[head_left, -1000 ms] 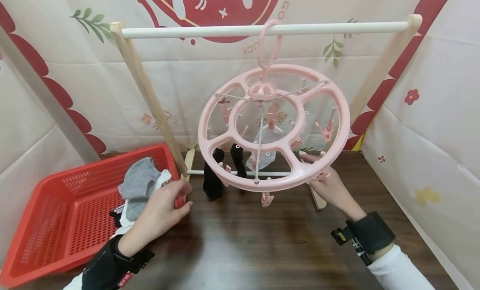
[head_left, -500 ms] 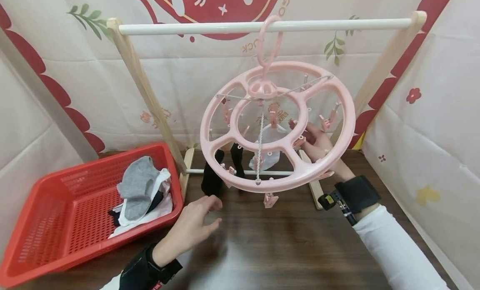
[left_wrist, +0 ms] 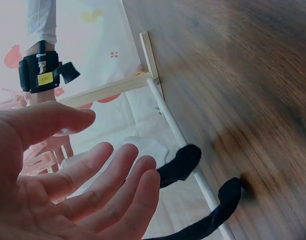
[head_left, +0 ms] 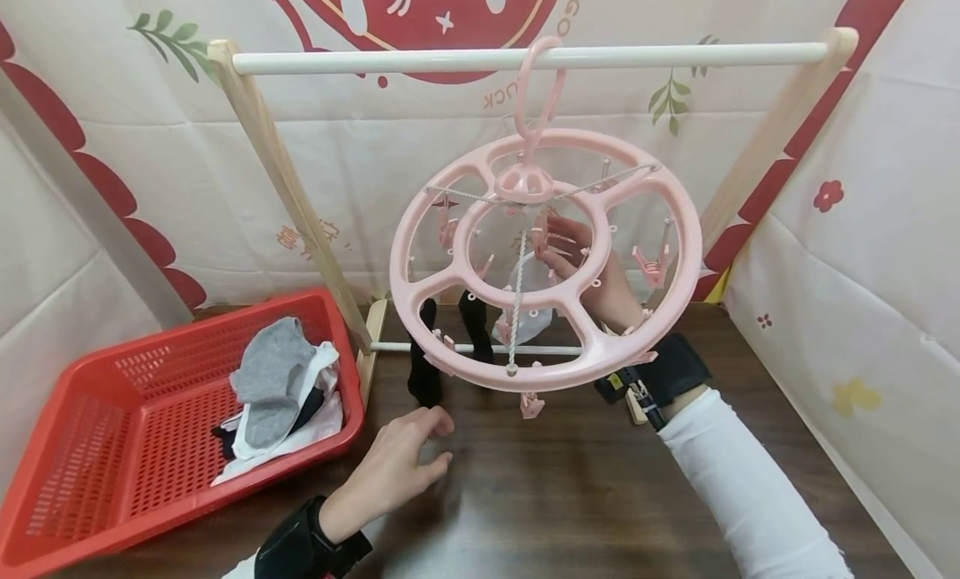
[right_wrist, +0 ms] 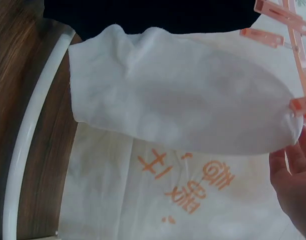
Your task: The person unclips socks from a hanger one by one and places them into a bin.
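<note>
A pink round clip hanger (head_left: pixel 637 346) hangs by its hook from the white bar. Below it hangs a white sock (right_wrist: pixel 183 95), its end held in a pink clothes peg (right_wrist: pixel 302 106). My right hand (head_left: pixel 592 271) reaches in under the hanger, fingertips at the peg and the sock's edge; whether they pinch it, I cannot tell. Two black socks (head_left: pixel 424 366) hang to the left of the white one. My left hand (head_left: pixel 397 462) hovers low over the table in front of them, fingers loosely bent, palm bare in the left wrist view (left_wrist: pixel 77 185).
On the left a red basket (head_left: pixel 142 512) holds grey, white and dark socks (head_left: pixel 273 379). A wooden stand (head_left: pixel 277 162) with a white top bar (head_left: pixel 390 61) and a lower rail (head_left: pixel 540 349) straddles the dark table (head_left: pixel 570 496). Several unused pegs (head_left: pixel 532 406) dangle from the hanger.
My right hand has moved from the hanger's right rim leftward and up to the white sock's peg. My left hand has moved right, away from the basket. The hanger has swayed slightly.
</note>
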Motion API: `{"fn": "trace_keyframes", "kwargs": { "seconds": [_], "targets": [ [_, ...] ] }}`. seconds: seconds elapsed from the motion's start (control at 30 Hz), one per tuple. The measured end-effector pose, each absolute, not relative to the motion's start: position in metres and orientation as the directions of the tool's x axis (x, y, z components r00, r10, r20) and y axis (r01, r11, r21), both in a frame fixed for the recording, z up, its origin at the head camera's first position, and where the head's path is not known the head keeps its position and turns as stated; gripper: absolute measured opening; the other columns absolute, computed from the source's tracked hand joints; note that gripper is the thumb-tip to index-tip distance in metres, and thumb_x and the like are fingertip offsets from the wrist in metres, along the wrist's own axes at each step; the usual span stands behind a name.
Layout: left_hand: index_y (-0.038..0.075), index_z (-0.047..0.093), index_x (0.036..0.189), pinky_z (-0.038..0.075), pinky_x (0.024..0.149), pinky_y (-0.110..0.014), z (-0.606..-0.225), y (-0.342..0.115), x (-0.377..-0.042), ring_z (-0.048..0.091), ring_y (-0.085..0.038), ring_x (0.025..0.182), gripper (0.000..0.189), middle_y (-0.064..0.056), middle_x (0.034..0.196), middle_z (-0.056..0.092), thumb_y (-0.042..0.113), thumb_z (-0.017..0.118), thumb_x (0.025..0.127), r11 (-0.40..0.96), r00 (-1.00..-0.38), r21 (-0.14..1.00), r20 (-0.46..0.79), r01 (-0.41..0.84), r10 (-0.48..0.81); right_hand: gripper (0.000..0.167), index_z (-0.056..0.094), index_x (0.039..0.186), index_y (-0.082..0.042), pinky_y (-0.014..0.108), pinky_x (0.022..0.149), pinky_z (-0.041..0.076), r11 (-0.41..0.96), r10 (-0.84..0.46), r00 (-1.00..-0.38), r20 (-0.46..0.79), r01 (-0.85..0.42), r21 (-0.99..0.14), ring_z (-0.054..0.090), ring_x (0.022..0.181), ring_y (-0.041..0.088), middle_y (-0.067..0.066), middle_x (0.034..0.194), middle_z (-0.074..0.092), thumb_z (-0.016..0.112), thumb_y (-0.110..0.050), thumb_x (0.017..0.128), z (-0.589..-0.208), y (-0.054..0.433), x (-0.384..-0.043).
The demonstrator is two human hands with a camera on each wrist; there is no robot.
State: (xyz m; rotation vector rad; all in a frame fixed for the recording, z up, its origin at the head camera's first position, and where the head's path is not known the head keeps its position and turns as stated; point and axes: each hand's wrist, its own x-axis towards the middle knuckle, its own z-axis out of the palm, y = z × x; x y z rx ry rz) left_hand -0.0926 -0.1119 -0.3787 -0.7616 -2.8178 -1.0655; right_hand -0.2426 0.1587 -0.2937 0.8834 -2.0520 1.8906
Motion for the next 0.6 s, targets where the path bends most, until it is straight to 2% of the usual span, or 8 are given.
{"fn": "trace_keyframes", "kwargs": {
  "seconds": [0.27, 0.47, 0.6],
  "targets": [
    [0.008, 0.064, 0.092, 0.050, 0.068, -0.034, -0.384, -0.107, -0.102, 0.063, -0.021, 0.081, 0.020, -0.004, 0.089, 0.065, 0.003, 0.075, 0.076, 0.638, -0.869, 0.596, 0.259, 0.488, 0.423, 0.043, 0.046, 0.131, 0.009, 0.031, 0.089, 0.043, 0.000, -0.250, -0.792, 0.557, -0.575, -0.818, 0.055, 0.109, 0.027, 0.009, 0.122, 0.054, 0.057, 0.007, 0.090, -0.277, 0.136, -0.224],
    [0.006, 0.064, 0.093, 0.050, 0.069, -0.033, -0.385, -0.099, -0.111, 0.062, -0.019, 0.081, 0.019, -0.004, 0.090, 0.065, 0.003, 0.074, 0.078, 0.625, -0.868, 0.610, 0.262, 0.488, 0.422, 0.039, 0.046, 0.126, 0.015, 0.029, 0.086, 0.044, 0.005, -0.207, -0.803, 0.559, -0.572, -0.820, 0.056, 0.100, 0.019, 0.016, 0.119, 0.052, 0.056, 0.004, 0.090, -0.271, 0.127, -0.218],
    [0.006, 0.064, 0.096, 0.050, 0.072, -0.035, -0.388, -0.092, -0.118, 0.063, -0.019, 0.084, 0.019, -0.004, 0.091, 0.065, 0.004, 0.073, 0.079, 0.594, -0.842, 0.600, 0.334, 0.536, 0.423, 0.037, 0.046, 0.128, 0.013, 0.031, 0.087, 0.044, 0.032, -0.209, -0.815, 0.541, -0.558, -0.829, 0.057, 0.101, 0.018, 0.014, 0.119, 0.053, 0.054, 0.002, 0.093, -0.270, 0.126, -0.217]
  ]
}}
